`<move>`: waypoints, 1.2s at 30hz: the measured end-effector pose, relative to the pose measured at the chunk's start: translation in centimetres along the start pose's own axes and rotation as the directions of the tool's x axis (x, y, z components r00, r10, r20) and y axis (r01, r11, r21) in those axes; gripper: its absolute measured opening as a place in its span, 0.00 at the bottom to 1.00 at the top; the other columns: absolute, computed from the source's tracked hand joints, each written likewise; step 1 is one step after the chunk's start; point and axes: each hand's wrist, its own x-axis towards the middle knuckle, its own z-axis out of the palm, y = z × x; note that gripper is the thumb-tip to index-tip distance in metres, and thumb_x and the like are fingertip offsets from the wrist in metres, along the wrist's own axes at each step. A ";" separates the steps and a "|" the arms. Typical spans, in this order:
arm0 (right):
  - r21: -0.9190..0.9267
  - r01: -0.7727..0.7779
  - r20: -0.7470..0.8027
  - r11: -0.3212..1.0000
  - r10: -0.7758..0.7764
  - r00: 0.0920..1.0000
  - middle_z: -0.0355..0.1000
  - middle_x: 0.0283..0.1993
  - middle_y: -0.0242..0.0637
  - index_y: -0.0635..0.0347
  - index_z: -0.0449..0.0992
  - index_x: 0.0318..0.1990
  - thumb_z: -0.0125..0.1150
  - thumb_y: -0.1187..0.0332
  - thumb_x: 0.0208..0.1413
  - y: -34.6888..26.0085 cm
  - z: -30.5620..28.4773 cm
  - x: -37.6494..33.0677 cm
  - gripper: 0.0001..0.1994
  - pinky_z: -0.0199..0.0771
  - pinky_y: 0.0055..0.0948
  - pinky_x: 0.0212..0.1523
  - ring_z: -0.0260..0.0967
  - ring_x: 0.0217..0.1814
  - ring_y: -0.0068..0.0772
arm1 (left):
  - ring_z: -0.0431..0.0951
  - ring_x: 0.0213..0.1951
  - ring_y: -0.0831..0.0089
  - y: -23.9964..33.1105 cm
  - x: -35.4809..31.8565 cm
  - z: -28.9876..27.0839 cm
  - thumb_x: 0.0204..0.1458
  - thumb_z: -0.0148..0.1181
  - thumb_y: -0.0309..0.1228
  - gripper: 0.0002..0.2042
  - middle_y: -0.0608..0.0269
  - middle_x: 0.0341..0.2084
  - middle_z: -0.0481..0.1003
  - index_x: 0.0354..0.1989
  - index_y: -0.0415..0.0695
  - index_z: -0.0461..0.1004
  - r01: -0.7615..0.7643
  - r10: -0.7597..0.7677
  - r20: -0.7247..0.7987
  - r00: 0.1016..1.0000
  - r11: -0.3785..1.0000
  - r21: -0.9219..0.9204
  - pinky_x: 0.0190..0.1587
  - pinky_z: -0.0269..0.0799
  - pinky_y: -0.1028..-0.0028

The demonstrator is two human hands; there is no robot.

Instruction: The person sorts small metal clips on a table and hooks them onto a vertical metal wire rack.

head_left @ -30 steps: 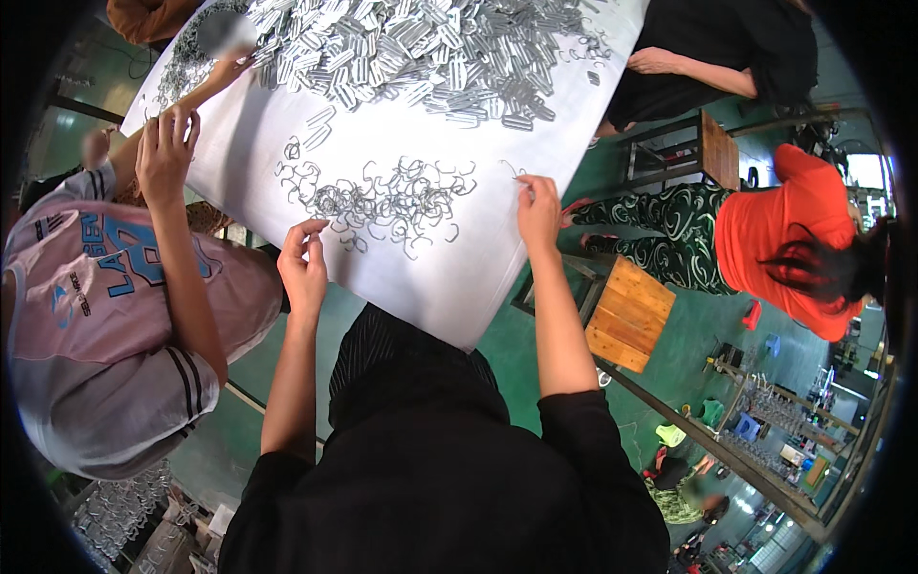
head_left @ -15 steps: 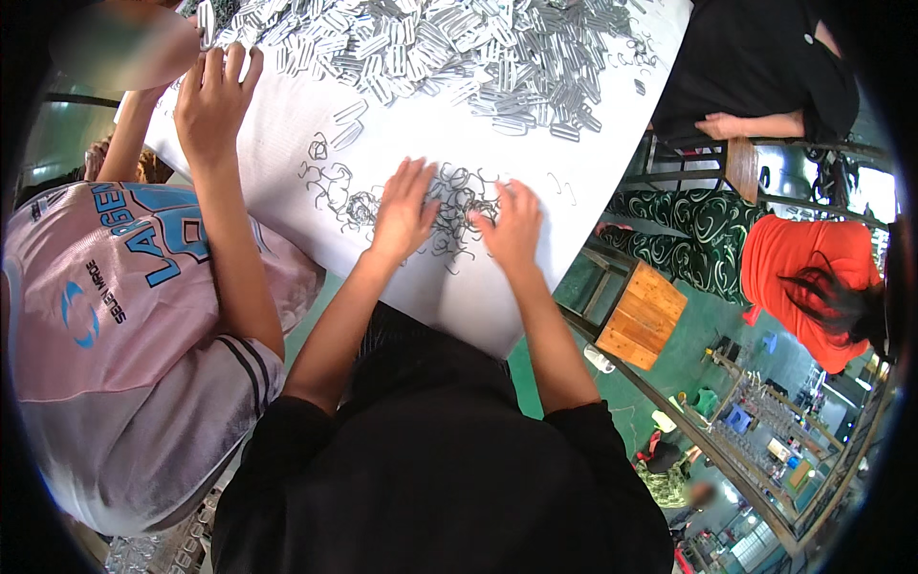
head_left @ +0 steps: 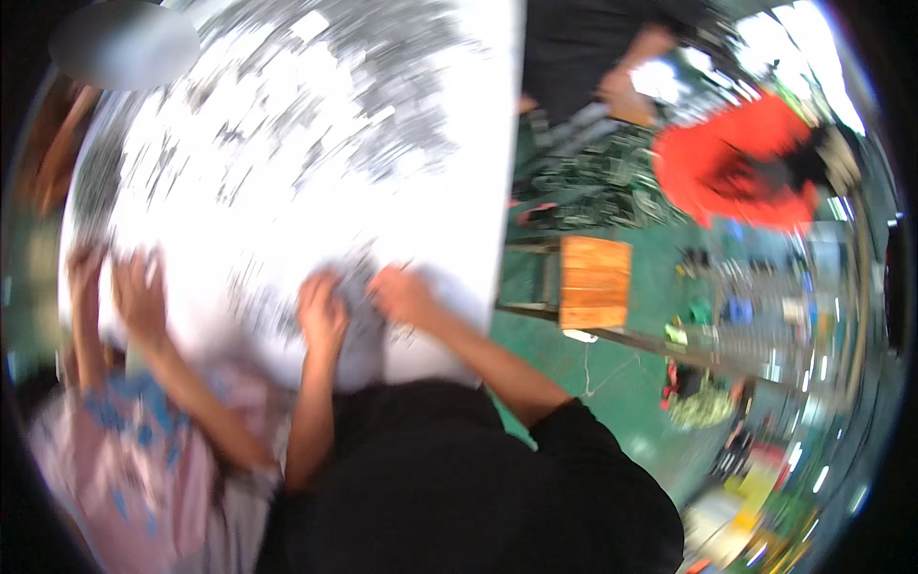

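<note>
The whole picture is smeared by motion. My left hand (head_left: 323, 308) is low over the near part of the white table (head_left: 469, 210), its fingers bent downward. Close by on the right, my right hand (head_left: 406, 295) points its bent fingers toward the left hand. Dark bent wire hooks (head_left: 360, 263) lie between and beyond my hands, and more hooks (head_left: 258, 304) are scattered left of them. Blur hides whether either hand has hold of a hook. Farther off spreads a large heap of flat silvery metal loops (head_left: 277, 105).
At my left, a person in a pink top (head_left: 158, 459) has both hands over the table edge. Someone in dark clothing (head_left: 593, 57) is beyond the table's right side. A wooden stool (head_left: 595, 282) and a person in red (head_left: 741, 163) are to the right, above the green floor (head_left: 545, 373).
The view has swung, so the table is turned and shifted left. My hands have drawn closer together, and their spread fingers are now bent. The pink-topped neighbour's hands have come lower.
</note>
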 end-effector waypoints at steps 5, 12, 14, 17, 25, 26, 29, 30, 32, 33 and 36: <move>0.113 -0.108 0.083 0.988 0.099 0.992 0.63 0.42 0.40 0.56 0.72 0.34 0.59 0.72 0.38 -2.9 -1.2 -1.0 0.11 0.64 0.40 0.43 0.62 0.46 0.44 | 0.70 0.45 0.54 0.3 0.8 2.6 0.48 0.50 0.19 0.11 0.50 0.41 0.72 0.39 0.37 0.74 -0.092 0.092 0.026 0.995 0.995 0.022 0.49 0.66 0.62; -0.209 -0.334 -0.129 0.919 0.313 0.941 0.59 0.54 0.46 0.55 0.69 0.47 0.67 0.64 0.35 -2.4 -2.8 -7.8 0.26 0.66 0.40 0.46 0.58 0.58 0.45 | 0.68 0.49 0.50 -0.8 1.2 7.3 0.52 0.51 0.23 0.12 0.47 0.43 0.72 0.45 0.35 0.72 -0.445 0.409 0.206 0.889 0.877 0.181 0.51 0.65 0.60; -0.262 -0.352 -0.170 0.899 0.316 0.933 0.57 0.58 0.48 0.55 0.68 0.49 0.67 0.62 0.36 -2.9 -2.4 -8.9 0.28 0.65 0.40 0.49 0.55 0.62 0.47 | 0.68 0.49 0.50 -0.2 0.9 6.9 0.53 0.49 0.22 0.12 0.47 0.42 0.72 0.45 0.34 0.72 -0.432 0.375 0.304 0.876 0.889 0.151 0.51 0.65 0.60; -0.302 -0.403 -0.030 0.864 0.414 0.910 0.57 0.60 0.48 0.51 0.69 0.49 0.58 0.60 0.46 -3.8 -1.7 -10.0 0.21 0.65 0.40 0.51 0.55 0.63 0.46 | 0.69 0.48 0.51 0.4 1.2 5.7 0.54 0.48 0.21 0.12 0.48 0.39 0.73 0.45 0.33 0.72 -0.388 0.305 0.405 0.862 0.911 0.138 0.50 0.66 0.62; -0.244 -0.294 -0.101 0.924 0.278 0.955 0.62 0.51 0.45 0.52 0.72 0.41 0.47 0.63 0.54 -2.7 -0.5 -10.2 0.11 0.68 0.39 0.44 0.63 0.53 0.42 | 0.73 0.43 0.54 -1.7 2.1 6.1 0.51 0.49 0.20 0.13 0.47 0.40 0.72 0.46 0.37 0.72 -0.332 0.312 0.288 0.905 0.943 0.020 0.46 0.68 0.62; -0.226 -0.295 -0.088 0.928 0.282 0.955 0.62 0.49 0.45 0.53 0.71 0.40 0.47 0.62 0.54 -2.5 -0.9 -10.4 0.10 0.68 0.39 0.42 0.64 0.51 0.41 | 0.73 0.43 0.55 -2.3 2.2 6.3 0.51 0.49 0.20 0.13 0.47 0.41 0.72 0.46 0.37 0.71 -0.317 0.304 0.273 0.912 0.948 0.004 0.46 0.69 0.62; -0.253 -0.349 -0.021 0.902 0.355 0.934 0.61 0.45 0.44 0.54 0.71 0.37 0.47 0.63 0.53 -2.3 -1.8 -10.2 0.09 0.68 0.38 0.39 0.63 0.47 0.40 | 0.75 0.38 0.59 2.2 2.3 4.6 0.55 0.52 0.30 0.14 0.47 0.38 0.75 0.46 0.37 0.73 -0.181 0.150 0.338 0.929 0.982 0.061 0.44 0.71 0.64; -0.255 -0.354 -0.066 0.900 0.349 0.935 0.61 0.44 0.44 0.54 0.70 0.36 0.48 0.63 0.53 -2.5 -2.1 -10.3 0.09 0.68 0.38 0.38 0.63 0.46 0.39 | 0.75 0.37 0.60 3.9 2.3 3.5 0.56 0.52 0.34 0.15 0.47 0.37 0.75 0.45 0.36 0.74 -0.103 0.062 0.365 0.929 0.990 0.094 0.43 0.71 0.64; -0.263 -0.367 -0.154 0.892 0.337 0.929 0.61 0.43 0.44 0.54 0.70 0.34 0.49 0.63 0.52 -2.8 -2.6 -10.5 0.08 0.68 0.36 0.37 0.63 0.45 0.39 | 0.78 0.34 0.61 4.9 2.8 3.3 0.51 0.60 0.28 0.16 0.52 0.34 0.78 0.49 0.42 0.73 0.015 -0.062 0.332 0.941 0.990 0.142 0.41 0.73 0.66; -0.294 -0.378 -0.195 0.878 0.332 0.923 0.61 0.43 0.43 0.54 0.70 0.33 0.49 0.63 0.51 -2.6 -2.3 -10.6 0.08 0.68 0.36 0.37 0.63 0.45 0.38 | 0.78 0.36 0.60 5.6 3.1 2.9 0.51 0.60 0.29 0.16 0.51 0.35 0.77 0.50 0.43 0.73 0.102 -0.142 0.344 0.928 0.986 0.130 0.41 0.73 0.66; -0.353 -0.385 -0.273 0.853 0.300 0.914 0.61 0.42 0.41 0.54 0.70 0.32 0.50 0.63 0.49 -2.3 -1.1 -10.2 0.07 0.67 0.35 0.36 0.62 0.45 0.36 | 0.78 0.36 0.62 2.7 4.4 3.7 0.53 0.54 0.24 0.18 0.50 0.34 0.77 0.54 0.38 0.67 0.065 -0.058 0.315 0.947 0.998 -0.010 0.42 0.73 0.68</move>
